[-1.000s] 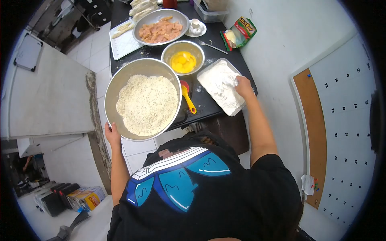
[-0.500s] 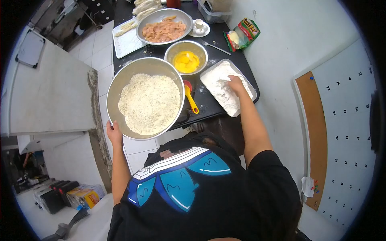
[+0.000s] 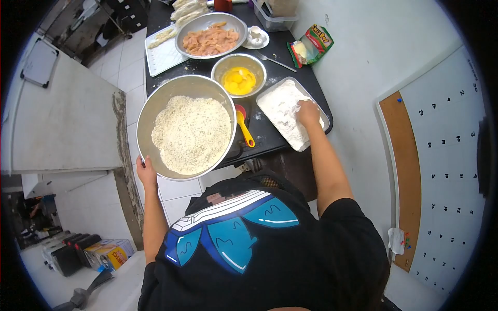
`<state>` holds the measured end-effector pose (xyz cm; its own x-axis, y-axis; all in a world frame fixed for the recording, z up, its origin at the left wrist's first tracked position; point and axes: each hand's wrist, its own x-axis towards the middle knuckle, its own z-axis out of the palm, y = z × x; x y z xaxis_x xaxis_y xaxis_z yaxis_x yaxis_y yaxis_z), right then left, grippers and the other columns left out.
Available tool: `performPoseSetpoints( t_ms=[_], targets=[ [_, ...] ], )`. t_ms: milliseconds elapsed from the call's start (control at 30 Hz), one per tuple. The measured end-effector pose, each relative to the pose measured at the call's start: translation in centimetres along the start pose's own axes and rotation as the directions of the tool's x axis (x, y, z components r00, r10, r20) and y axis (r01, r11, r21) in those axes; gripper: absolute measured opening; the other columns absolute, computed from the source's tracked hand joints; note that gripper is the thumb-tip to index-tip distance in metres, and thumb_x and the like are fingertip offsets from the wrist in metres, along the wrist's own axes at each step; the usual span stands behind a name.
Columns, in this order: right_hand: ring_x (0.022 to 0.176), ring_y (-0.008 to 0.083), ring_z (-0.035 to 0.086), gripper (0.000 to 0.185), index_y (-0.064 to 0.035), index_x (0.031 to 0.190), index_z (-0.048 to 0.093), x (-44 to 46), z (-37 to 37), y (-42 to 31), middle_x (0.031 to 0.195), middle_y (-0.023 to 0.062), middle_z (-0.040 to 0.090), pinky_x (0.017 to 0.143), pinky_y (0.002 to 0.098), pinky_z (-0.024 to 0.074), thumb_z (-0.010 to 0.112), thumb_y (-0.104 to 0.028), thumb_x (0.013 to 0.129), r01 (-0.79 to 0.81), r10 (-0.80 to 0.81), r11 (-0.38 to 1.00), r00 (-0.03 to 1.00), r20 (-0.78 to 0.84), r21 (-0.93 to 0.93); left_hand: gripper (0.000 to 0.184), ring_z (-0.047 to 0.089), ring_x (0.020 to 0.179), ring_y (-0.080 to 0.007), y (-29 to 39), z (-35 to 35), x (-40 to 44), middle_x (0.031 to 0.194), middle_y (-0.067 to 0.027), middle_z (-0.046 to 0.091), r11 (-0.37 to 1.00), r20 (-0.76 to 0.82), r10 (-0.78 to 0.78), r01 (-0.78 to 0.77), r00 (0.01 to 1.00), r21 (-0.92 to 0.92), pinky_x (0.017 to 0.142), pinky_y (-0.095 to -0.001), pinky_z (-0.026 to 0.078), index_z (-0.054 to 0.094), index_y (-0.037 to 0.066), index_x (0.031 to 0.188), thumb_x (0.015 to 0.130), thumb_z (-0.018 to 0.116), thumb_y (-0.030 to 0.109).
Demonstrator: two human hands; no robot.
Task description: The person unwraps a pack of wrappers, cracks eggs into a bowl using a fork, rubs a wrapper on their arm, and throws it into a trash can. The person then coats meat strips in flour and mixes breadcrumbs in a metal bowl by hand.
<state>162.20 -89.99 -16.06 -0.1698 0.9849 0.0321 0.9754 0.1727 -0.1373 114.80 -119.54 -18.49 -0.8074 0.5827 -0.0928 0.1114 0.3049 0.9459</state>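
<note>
My left hand (image 3: 147, 172) grips the lower left rim of a large metal mixing bowl (image 3: 143, 124), which tilts toward me at the table's front edge. Inside it lies a pale, speckled, crumbly flour mixture (image 3: 192, 136). My right hand (image 3: 309, 113) is in a shallow metal tray (image 3: 300, 147) of white flour (image 3: 286, 106), its fingers curled down and partly hidden. Between bowl and tray lie a yellow measuring spoon (image 3: 245, 129) and a red scoop (image 3: 240, 109). Behind them stands a smaller metal bowl (image 3: 262, 85) with egg yolks (image 3: 238, 81).
Farther back, a metal bowl (image 3: 181, 44) holds raw meat pieces (image 3: 210, 41) beside a white board (image 3: 158, 62). A saucer of eggshells (image 3: 255, 39), a fork (image 3: 277, 62) and a green-red packet (image 3: 314, 45) stand on the right. A wall (image 3: 358, 67) borders the table.
My right hand has shifted slightly down in the flour, its fingers now more curled. My left hand keeps its hold on the large bowl.
</note>
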Motion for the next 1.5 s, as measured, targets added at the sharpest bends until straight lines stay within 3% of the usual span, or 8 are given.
performPoseSetpoints(
  t_ms=[100, 300, 500, 633, 867, 967, 1167, 1500],
  targets=[
    [0.098, 0.0332, 0.056, 0.034, -0.0090, 0.100, 0.065, 1.3, 2.9, -1.1, 0.102, 0.0149, 0.060, 0.089, 0.0397, 0.0448, 0.070, -0.019, 0.068, 0.086, -0.116, 0.983, 0.975, 0.191, 0.162, 0.034, 0.057, 0.083, -0.0143, -0.4, 0.0, 0.3, 0.097, -0.0100, 0.061, 1.000, -0.009, 0.006, -0.006, 1.000, 0.009, 0.072, -0.0262, 0.046, 0.048, -0.003, 0.118, 0.089, 0.053, 0.015],
    [0.095, 0.0305, 0.059, 0.038, -0.0095, 0.104, 0.063, 0.5, 4.1, -3.5, 0.099, 0.0164, 0.062, 0.088, 0.0427, 0.0447, 0.069, -0.024, 0.069, 0.137, -0.139, 0.990, 0.988, 0.071, 0.036, 0.032, 0.057, 0.081, -0.0135, -0.4, 0.1, 0.2, 0.095, -0.0092, 0.062, 1.000, -0.019, -0.006, 0.006, 1.000, 0.012, 0.070, -0.0258, 0.046, 0.049, -0.002, 0.117, 0.090, 0.052, 0.015],
    [0.101, 0.0298, 0.058, 0.044, -0.0116, 0.109, 0.062, 4.3, 1.9, -2.5, 0.107, 0.0151, 0.062, 0.088, 0.0373, 0.0447, 0.067, -0.025, 0.068, 0.005, -0.099, 0.972, 0.916, 0.390, 0.235, 0.033, 0.056, 0.079, -0.0129, -0.8, 0.0, 0.3, 0.092, -0.0099, 0.061, 0.999, -0.024, 0.021, -0.020, 0.999, 0.027, 0.068, -0.0251, 0.045, 0.048, -0.005, 0.116, 0.090, 0.051, 0.016],
    [0.096, 0.0305, 0.060, 0.047, -0.0080, 0.111, 0.060, 6.4, 2.2, -0.7, 0.104, 0.0177, 0.062, 0.084, 0.0348, 0.0464, 0.068, -0.019, 0.066, 0.080, -0.301, 0.838, 0.893, 0.334, 0.540, 0.038, 0.055, 0.076, -0.0120, -0.4, 0.0, 0.2, 0.089, -0.0085, 0.060, 1.000, -0.020, 0.006, -0.006, 1.000, 0.022, 0.067, -0.0249, 0.045, 0.044, -0.006, 0.120, 0.089, 0.053, 0.014],
    [0.091, 0.0338, 0.060, 0.034, -0.0047, 0.098, 0.062, 3.8, 0.3, -1.3, 0.098, 0.0192, 0.063, 0.082, 0.0388, 0.0468, 0.069, -0.014, 0.066, 0.056, -0.099, 0.974, 0.976, 0.194, 0.220, 0.034, 0.056, 0.078, -0.0125, -0.5, 0.1, 0.2, 0.092, -0.0090, 0.061, 1.000, -0.026, 0.022, -0.023, 0.999, -0.004, 0.068, -0.0255, 0.045, 0.047, -0.005, 0.117, 0.090, 0.053, 0.015],
    [0.091, 0.0344, 0.060, 0.028, -0.0019, 0.092, 0.062, 1.3, 1.6, -2.2, 0.094, 0.0207, 0.063, 0.082, 0.0396, 0.0471, 0.067, -0.013, 0.067, 0.172, -0.194, 0.981, 0.904, 0.381, 0.091, 0.037, 0.056, 0.080, -0.0128, -1.2, 0.0, 0.6, 0.094, -0.0098, 0.061, 1.000, -0.027, 0.013, -0.014, 1.000, -0.025, 0.069, -0.0256, 0.045, 0.045, -0.006, 0.120, 0.089, 0.053, 0.014],
    [0.088, 0.0349, 0.061, 0.029, -0.0010, 0.093, 0.064, -1.1, 4.7, -1.0, 0.089, 0.0215, 0.063, 0.082, 0.0391, 0.0477, 0.066, -0.010, 0.065, 0.212, -0.233, 0.957, 0.968, 0.092, 0.199, 0.032, 0.055, 0.080, -0.0117, -1.1, 0.1, 0.5, 0.095, -0.0084, 0.061, 1.000, -0.037, 0.010, -0.010, 0.999, -0.005, 0.069, -0.0255, 0.045, 0.048, -0.004, 0.116, 0.090, 0.053, 0.016],
    [0.091, 0.0299, 0.062, 0.038, -0.0004, 0.100, 0.062, -0.2, 0.0, 0.5, 0.094, 0.0202, 0.063, 0.078, 0.0343, 0.0470, 0.067, -0.005, 0.063, -0.082, 0.016, 0.769, 0.994, 0.108, 0.634, 0.038, 0.056, 0.079, -0.0131, -1.2, -0.1, 0.6, 0.093, -0.0096, 0.060, 0.999, -0.006, 0.034, -0.034, 0.999, 0.001, 0.069, -0.0254, 0.045, 0.045, -0.006, 0.119, 0.090, 0.054, 0.017]
  ],
)
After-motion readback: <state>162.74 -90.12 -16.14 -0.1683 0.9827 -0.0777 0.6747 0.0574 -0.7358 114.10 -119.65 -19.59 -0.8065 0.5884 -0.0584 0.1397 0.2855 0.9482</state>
